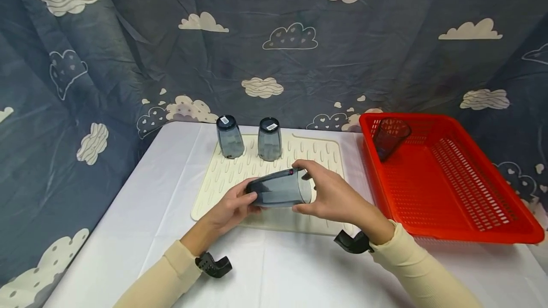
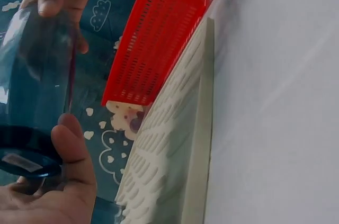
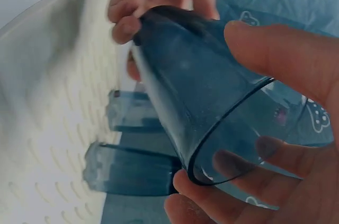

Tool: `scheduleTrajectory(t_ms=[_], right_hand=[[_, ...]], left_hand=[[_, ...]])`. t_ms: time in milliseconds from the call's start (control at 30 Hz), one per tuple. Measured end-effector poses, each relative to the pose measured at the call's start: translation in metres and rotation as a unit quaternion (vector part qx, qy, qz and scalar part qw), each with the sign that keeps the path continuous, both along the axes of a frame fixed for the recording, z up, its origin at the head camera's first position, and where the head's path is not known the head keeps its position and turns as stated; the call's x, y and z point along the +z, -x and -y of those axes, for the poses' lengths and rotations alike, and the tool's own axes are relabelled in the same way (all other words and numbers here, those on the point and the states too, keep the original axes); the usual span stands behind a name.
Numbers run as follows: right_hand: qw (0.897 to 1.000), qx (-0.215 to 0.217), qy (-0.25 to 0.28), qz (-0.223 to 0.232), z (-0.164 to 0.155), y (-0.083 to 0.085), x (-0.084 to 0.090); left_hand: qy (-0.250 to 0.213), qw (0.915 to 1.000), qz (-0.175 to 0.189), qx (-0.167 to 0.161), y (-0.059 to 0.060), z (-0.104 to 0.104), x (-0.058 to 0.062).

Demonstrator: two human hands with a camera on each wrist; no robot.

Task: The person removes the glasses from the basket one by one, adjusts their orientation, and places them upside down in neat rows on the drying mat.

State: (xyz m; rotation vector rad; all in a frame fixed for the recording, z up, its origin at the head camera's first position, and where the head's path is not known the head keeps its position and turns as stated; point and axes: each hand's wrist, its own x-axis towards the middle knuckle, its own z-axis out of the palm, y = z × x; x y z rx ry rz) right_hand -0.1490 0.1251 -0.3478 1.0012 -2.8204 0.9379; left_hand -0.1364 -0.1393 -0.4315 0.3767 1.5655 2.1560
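Observation:
Both hands hold one blue-tinted drinking glass [image 1: 280, 189] on its side above a cream ridged drying mat [image 1: 205, 198]. My left hand [image 1: 233, 206] grips the dark base end, its thumb along the side; a pale label shows on the base in the left wrist view. At the open rim, my right hand [image 1: 329, 194] pinches the glass between thumb and fingers, and in the right wrist view several fingertips show behind the clear wall. Two matching glasses, a left one [image 1: 230, 138] and a right one [image 1: 269, 140], stand upside down at the mat's back edge, labels on their bases.
To the right stands a red perforated plastic basket [image 1: 385, 194], with another tinted glass [image 1: 388, 137] leaning in its back left corner. A white cloth [image 1: 128, 260] covers the table. Behind it hangs a dark curtain [image 1: 239, 61] with cloud prints.

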Motion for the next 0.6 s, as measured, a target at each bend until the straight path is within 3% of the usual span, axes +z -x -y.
scheduleTrajectory(t_ms=[167,300,600], right_hand=[[1.0,-0.023,-0.006,-0.013,-0.001,0.002,-0.008],[0.999,-0.041,-0.009,-0.008,-0.002,0.004,-0.015],[0.999,-0.049,-0.006,-0.015,-0.002,0.011,-0.035]], left_hand=[[0.051,0.9973,-0.043,0.031,0.003,0.0,0.005],[0.114,0.9889,-0.07,0.065,0.005,-0.001,0.013],[0.229,0.9591,-0.132,0.102,0.009,-0.004,0.036]])
